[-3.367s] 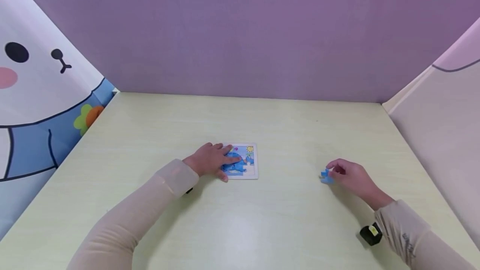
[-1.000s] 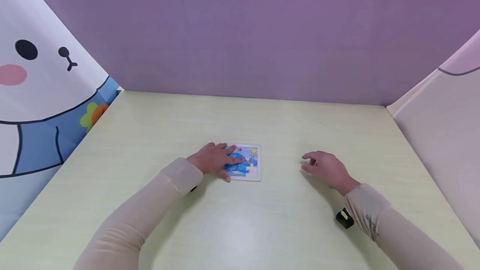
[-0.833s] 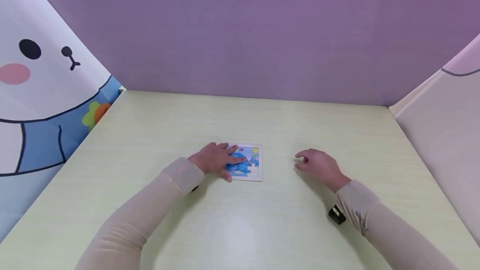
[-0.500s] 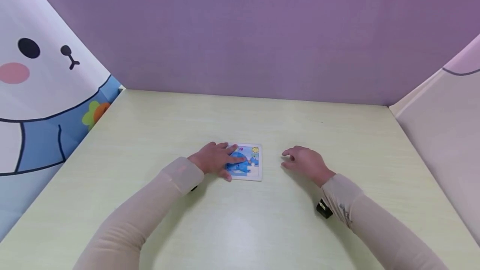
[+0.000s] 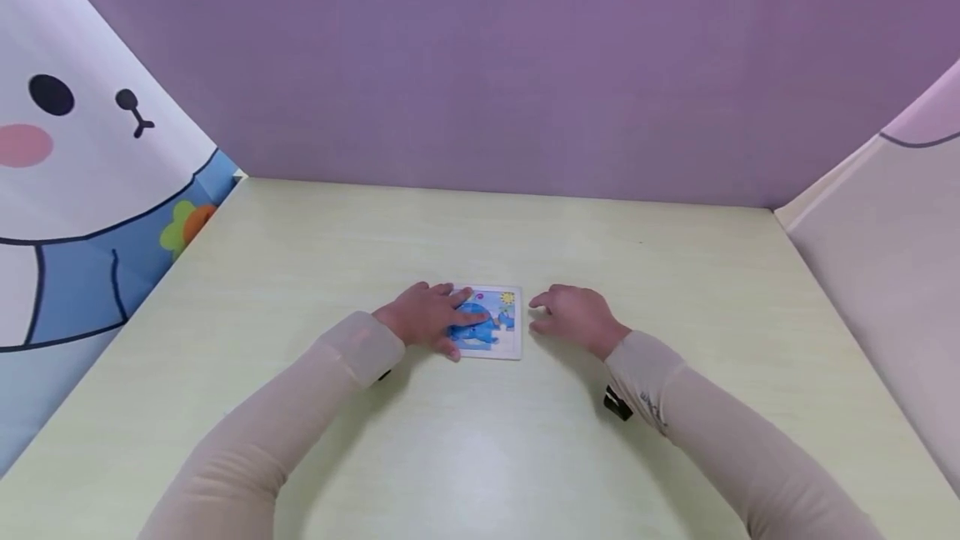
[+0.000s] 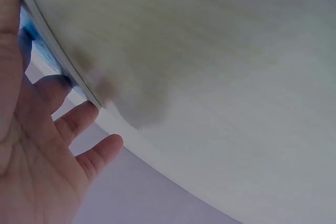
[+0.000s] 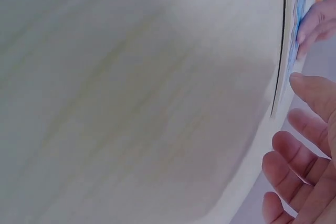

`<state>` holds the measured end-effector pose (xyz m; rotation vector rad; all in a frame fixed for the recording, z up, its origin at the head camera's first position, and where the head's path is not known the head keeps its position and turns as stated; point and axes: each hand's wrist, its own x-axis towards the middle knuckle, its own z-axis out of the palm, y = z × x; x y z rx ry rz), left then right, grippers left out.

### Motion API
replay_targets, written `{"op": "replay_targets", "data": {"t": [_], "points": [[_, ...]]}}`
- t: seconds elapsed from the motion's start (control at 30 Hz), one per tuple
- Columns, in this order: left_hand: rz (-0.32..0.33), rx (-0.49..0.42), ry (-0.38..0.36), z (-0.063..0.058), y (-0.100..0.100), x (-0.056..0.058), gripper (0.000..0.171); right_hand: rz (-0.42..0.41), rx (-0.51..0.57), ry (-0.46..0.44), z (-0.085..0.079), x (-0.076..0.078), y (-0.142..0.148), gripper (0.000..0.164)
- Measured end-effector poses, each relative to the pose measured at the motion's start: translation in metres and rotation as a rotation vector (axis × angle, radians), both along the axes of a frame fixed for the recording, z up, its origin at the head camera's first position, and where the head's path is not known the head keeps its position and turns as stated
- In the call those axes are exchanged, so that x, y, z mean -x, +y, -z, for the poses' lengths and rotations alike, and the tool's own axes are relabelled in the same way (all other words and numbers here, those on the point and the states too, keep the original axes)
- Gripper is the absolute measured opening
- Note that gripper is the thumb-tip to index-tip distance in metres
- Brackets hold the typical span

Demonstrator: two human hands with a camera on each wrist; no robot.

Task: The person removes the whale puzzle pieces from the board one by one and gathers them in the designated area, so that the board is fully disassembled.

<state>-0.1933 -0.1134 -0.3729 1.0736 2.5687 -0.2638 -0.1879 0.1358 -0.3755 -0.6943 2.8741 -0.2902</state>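
Note:
A small jigsaw puzzle in a white frame [image 5: 518, 332] lies on the table, with a blue animal and a yellow sun on it. Pale backing shows bare at its lower right corner. My left hand [image 5: 427, 317] rests on its left part, fingers spread; the left wrist view has those fingertips along the frame's edge [image 6: 58, 51]. Just right of the puzzle is my right hand [image 5: 576, 317], thumb and forefinger apart. In the right wrist view nothing shows between the fingers of that right hand [image 7: 304, 166], and its thumb tip comes close to the puzzle's side [image 7: 283, 51].
The pale wooden table [image 5: 450, 432] runs back to a purple wall panel [image 5: 495, 65]. A panel with a cartoon figure [image 5: 90, 173] stands at the left, a whitish one [image 5: 892, 240] at the right. A black wrist camera [image 5: 617, 403] hangs under the right sleeve.
My right hand has left the blue puzzle pieces at the right and moved left to the puzzle's side. Its forearm now covers where blue last showed. My left hand has stayed put.

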Motion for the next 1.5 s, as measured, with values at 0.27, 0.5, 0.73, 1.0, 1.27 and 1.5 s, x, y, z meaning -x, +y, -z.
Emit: {"op": "replay_targets", "data": {"t": [0.27,0.5,0.73,1.0,1.27,1.5], "points": [[0.014,0.018,0.02,0.0,0.002,0.001,0.074,-0.061,-0.056,0.018,-0.002,-0.002,-0.021,0.036],[0.017,0.036,0.027,0.002,0.002,0.003,0.075,-0.075,-0.137,0.035,0.0,0.0,-0.033,0.036],[0.012,0.033,0.017,0.004,0.002,0.003,0.075,-0.071,-0.173,0.008,0.003,0.0,-0.037,0.034],[0.017,0.045,0.03,0.002,0.002,0.003,0.074,-0.042,-0.153,-0.012,0.004,0.0,-0.037,0.033],[0.027,0.038,0.028,0.0,0.003,0.002,0.074,-0.036,-0.156,0.006,0.003,-0.001,-0.037,0.028],[0.039,0.006,0.034,-0.002,0.001,0.002,0.074,-0.087,-0.204,0.048,0.0,0.001,-0.041,0.02]]}}
